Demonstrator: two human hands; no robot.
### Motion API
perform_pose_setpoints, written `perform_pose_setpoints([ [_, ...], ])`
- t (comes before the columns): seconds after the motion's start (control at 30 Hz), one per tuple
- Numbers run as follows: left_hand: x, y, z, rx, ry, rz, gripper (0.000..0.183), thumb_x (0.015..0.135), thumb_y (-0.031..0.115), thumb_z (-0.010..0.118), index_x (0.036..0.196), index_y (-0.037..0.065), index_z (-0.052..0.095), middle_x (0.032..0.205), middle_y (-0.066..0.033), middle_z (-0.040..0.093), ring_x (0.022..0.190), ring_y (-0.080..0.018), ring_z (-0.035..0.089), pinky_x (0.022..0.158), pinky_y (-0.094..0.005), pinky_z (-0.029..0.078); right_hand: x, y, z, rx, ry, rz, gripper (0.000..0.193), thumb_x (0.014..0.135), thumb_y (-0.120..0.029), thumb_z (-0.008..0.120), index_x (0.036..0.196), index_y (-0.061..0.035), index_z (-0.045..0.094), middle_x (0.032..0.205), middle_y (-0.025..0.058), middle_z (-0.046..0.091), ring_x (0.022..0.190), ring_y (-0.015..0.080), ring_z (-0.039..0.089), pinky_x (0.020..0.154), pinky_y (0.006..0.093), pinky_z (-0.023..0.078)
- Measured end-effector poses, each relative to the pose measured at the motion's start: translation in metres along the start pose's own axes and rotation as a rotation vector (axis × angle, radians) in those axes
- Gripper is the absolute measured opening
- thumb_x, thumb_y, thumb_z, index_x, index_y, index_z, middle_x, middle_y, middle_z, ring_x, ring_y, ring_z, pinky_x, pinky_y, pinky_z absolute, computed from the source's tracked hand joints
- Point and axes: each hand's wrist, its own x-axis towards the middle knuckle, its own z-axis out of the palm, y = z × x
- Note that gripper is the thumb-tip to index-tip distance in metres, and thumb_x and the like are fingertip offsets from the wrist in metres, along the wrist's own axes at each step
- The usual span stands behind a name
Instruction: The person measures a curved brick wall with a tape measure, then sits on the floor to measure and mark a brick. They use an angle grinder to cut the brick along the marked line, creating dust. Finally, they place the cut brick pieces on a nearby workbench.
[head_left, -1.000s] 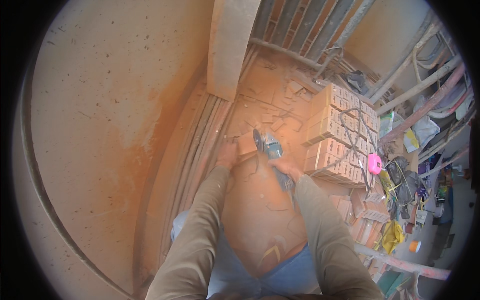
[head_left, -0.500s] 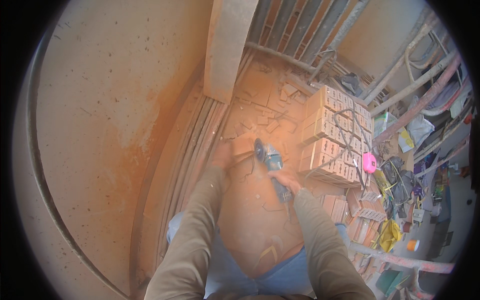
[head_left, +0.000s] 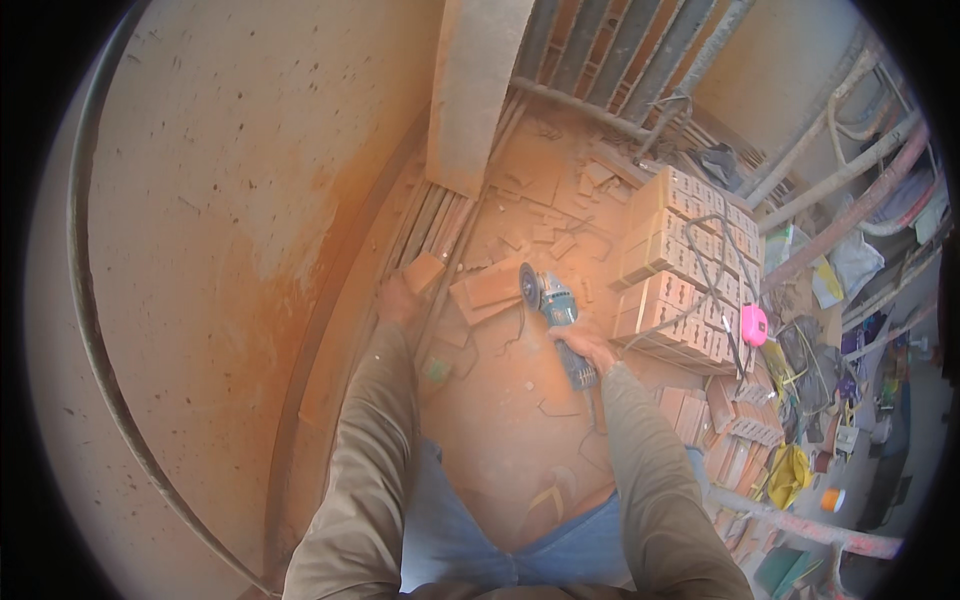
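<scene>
My right hand (head_left: 588, 345) is wrapped round the body of an angle grinder (head_left: 561, 311), teal and dark, its round disc toward the far left. Beside that disc a reddish clay brick (head_left: 486, 291) lies on the dusty floor. Off to the left, over the long poles by the wall, my left hand (head_left: 399, 303) grips a small piece of brick (head_left: 424, 271), apart from the larger one. Dust blurs the fingertips. From the grinder's rear a cord runs down along the floor.
Stacked hollow bricks (head_left: 690, 270) stand at the right, with a cable and a pink tape measure (head_left: 754, 325) on them. Long poles (head_left: 436, 225) lie along the left wall. Brick scraps (head_left: 600, 175) litter the far floor. Metal scaffold tubes (head_left: 825, 240) cross the right side.
My left hand has moved left, away from the brick by the disc, with a small piece of brick in it. The grinder stays in my right hand, and the view has shifted slightly.
</scene>
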Motion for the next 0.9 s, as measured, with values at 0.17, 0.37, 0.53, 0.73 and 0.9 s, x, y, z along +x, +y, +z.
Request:
perform_pose_setpoints([
  [0.17,-0.006,0.036,0.017,0.213,0.118,0.172,0.054,0.076,0.025,0.078,0.121,0.003,0.059,0.127,-0.0206,0.058,0.127,-0.0385,0.048,0.104,-0.0493,0.041,0.004,0.013,-0.007,-0.032,0.057,0.036,0.041,0.064,-0.027,0.079,0.093,0.0002,0.069,0.084,0.0128,0.07,0.077,0.0224,0.068,0.067,0.0356,0.052],
  [0.37,-0.005,0.074,0.069,0.244,0.102,0.653,0.04,0.085,0.011,0.064,0.123,0.0,0.056,0.128,-0.0181,0.055,0.127,-0.0339,0.047,0.105,-0.0442,0.039,0.01,0.016,-0.004,-0.018,0.006,0.032,0.042,0.065,-0.028,0.078,0.094,0.0,0.069,0.084,0.0126,0.07,0.077,0.023,0.067,0.068,0.0363,0.051],
  [0.53,-0.011,0.084,0.101,0.321,-0.081,0.568,0.033,0.086,0.009,0.059,0.118,0.001,0.059,0.124,-0.0172,0.057,0.126,-0.0326,0.049,0.101,-0.0431,0.042,0.013,0.017,-0.005,-0.009,-0.025,-0.018,0.044,0.069,-0.022,0.078,0.102,0.0029,0.064,0.084,0.0109,0.067,0.074,0.0188,0.064,0.064,0.035,0.051],
  [0.73,-0.011,0.087,0.099,0.344,-0.078,0.52,0.032,0.088,0.009,0.055,0.118,0.0,0.061,0.121,-0.0152,0.06,0.119,-0.0309,0.053,0.097,-0.0412,0.045,0.013,-0.012,-0.006,-0.048,-0.012,0.047,0.041,0.067,-0.027,0.078,0.095,0.0018,0.068,0.083,0.0133,0.069,0.077,0.0224,0.066,0.068,0.037,0.051],
  [0.9,-0.014,0.095,0.096,0.389,-0.089,0.51,0.033,0.087,0.01,0.056,0.118,-0.001,0.061,0.119,-0.0144,0.062,0.117,-0.0299,0.054,0.096,-0.0395,0.045,0.027,-0.027,-0.01,-0.129,0.016,0.042,0.043,0.066,-0.027,0.078,0.096,0.0027,0.068,0.085,0.0143,0.07,0.077,0.0235,0.067,0.067,0.0379,0.051],
])
